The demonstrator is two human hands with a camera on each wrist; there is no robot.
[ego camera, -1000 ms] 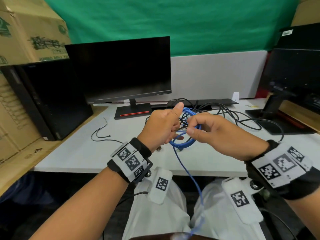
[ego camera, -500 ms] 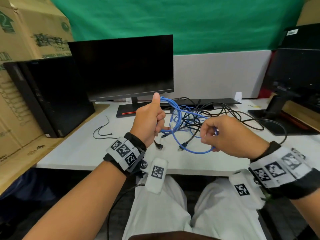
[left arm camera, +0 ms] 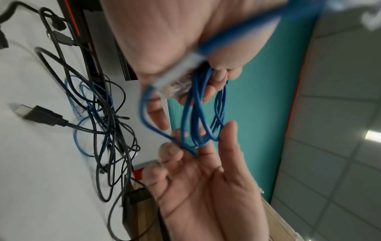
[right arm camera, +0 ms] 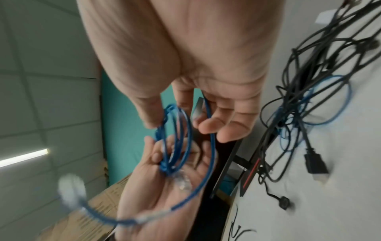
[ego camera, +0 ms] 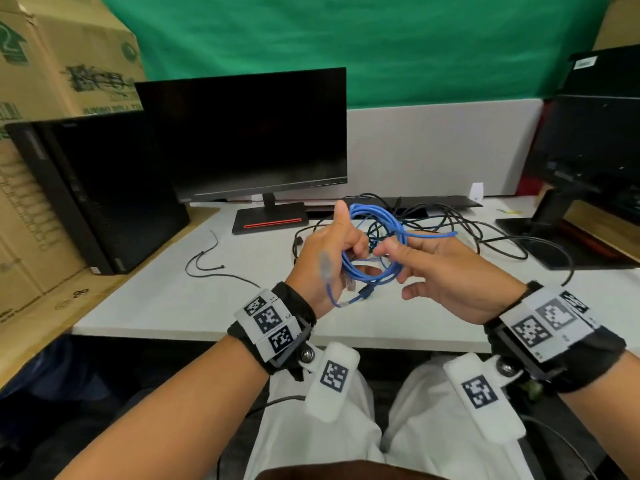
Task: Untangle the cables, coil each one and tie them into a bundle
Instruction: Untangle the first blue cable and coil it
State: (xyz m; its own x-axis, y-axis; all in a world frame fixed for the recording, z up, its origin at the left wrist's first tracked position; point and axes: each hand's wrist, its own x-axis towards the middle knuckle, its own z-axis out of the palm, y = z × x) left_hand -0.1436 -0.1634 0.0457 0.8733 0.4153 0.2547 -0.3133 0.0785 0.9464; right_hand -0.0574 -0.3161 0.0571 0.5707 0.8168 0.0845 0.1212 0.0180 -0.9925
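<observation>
Green backdrop behind the white bench (ego camera: 145,299): the thin blue network cable (ego camera: 377,251), half a second ago one wide loop, now sits coiled in the left hand (ego camera: 329,258)'s curled grip above the black cable tangle (ego camera: 450,230); right hand (ego camera: 446,271), fingers spread, touches it. Tying seems next.

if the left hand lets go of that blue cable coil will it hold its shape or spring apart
Probably springs apart: the blue cable is thin, with several loose loops held together only by the left hand; no tie shows. Its free end already droops, so it looks floppy and light. The right hand only touches the loops with relaxed fingers, so it likely wouldn't hold them.
</observation>
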